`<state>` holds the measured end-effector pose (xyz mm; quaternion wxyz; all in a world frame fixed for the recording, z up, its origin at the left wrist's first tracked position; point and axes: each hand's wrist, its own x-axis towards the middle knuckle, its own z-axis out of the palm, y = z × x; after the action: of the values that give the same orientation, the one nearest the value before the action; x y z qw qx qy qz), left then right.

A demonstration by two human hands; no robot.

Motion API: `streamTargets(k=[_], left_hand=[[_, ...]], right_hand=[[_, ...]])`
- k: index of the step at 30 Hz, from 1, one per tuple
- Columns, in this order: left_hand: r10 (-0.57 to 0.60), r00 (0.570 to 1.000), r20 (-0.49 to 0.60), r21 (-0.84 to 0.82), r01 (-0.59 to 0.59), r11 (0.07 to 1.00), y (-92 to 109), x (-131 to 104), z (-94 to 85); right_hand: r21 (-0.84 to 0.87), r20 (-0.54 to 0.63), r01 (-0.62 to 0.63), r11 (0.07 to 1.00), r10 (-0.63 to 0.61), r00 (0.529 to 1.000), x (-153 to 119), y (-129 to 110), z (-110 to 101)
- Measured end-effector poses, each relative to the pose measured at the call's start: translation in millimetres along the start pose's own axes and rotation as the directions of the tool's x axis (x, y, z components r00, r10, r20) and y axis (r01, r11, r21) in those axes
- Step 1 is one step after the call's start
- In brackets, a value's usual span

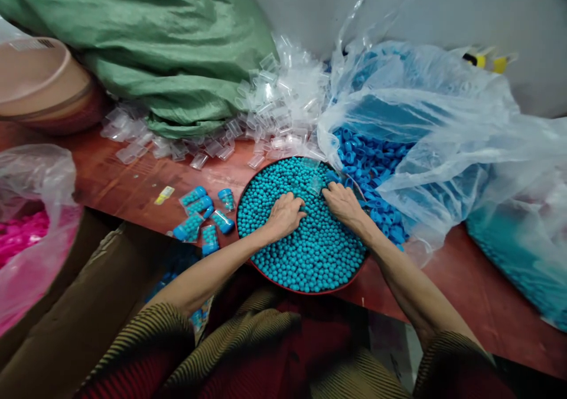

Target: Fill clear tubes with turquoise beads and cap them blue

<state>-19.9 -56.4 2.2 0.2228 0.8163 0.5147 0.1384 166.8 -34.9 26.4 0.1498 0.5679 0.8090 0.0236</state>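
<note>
The work centres on a round tray (305, 292) of turquoise beads (310, 263), which sits on the bench (126, 189) directly in front of the person. The left hand (286, 214) is over the middle of the tray, its fingers curled down close to the beads; whether they grip anything cannot be told. The right hand (341, 203) is at the tray's far right, with bent fingers pointing inward; what they hold, if anything, cannot be made out either. Just beside those fingertips, a clear tube (316, 185) lies on the beads inside the tray.

To the left of the tray lies a small group of filled tubes (188, 227) with blue ends. Beyond the tray is a heap of empty tubes (287, 103), next to a green sack (186, 44). Blue caps (370, 162) spill from a plastic bag (425, 121) at the tray's right.

Judging by this layout, the step in hand is probably loading beads into a tube, with capping not yet reached. The next move seems to call for a light, steady hold on the tube, its mouth kept upward so that beads stay in, and the other hand free for a cap from the tray's right side.
</note>
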Motion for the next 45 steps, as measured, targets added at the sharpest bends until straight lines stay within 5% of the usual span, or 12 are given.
streamTargets(k=[6, 13, 18, 25, 32, 35, 45], left_hand=[[0.011, 0.997, 0.07, -0.067, -0.006, 0.998, -1, 1, -3.6], [-0.034, 0.992, 0.125, -0.311, 0.071, 0.948, -7, 2, -10.0], [-0.067, 0.973, 0.222, -0.575, 0.186, 0.797, -13, 7, -10.7], [-0.11, 0.903, 0.415, -0.749, 0.408, 0.522, -12, 4, -22.9], [-0.084, 0.911, 0.403, -0.82, 0.4, 0.409, -17, 1, -18.6], [-0.099, 0.906, 0.412, -0.834, 0.418, 0.36, -18, -1, -16.4], [-0.188, 0.899, 0.395, -0.738, 0.432, 0.518, -18, -11, -26.6]], right_hand=[[-0.033, 0.059, -0.002, 0.999, 0.004, 0.998, 7, 2, -3], [0.022, -0.093, 0.085, 0.996, -0.083, 0.992, -6, 2, -5], [0.059, -0.082, 0.169, 0.984, -0.163, 0.983, -12, -8, -4], [0.054, -0.069, 0.088, 0.995, -0.085, 0.994, -6, -7, -10], [0.22, -0.22, 0.11, 0.969, -0.06, 0.974, -10, -5, -13], [0.273, -0.186, 0.149, 0.951, -0.1, 0.977, -13, -18, -13], [0.073, -0.057, -0.042, 0.996, 0.046, 0.997, -23, -25, -1]])
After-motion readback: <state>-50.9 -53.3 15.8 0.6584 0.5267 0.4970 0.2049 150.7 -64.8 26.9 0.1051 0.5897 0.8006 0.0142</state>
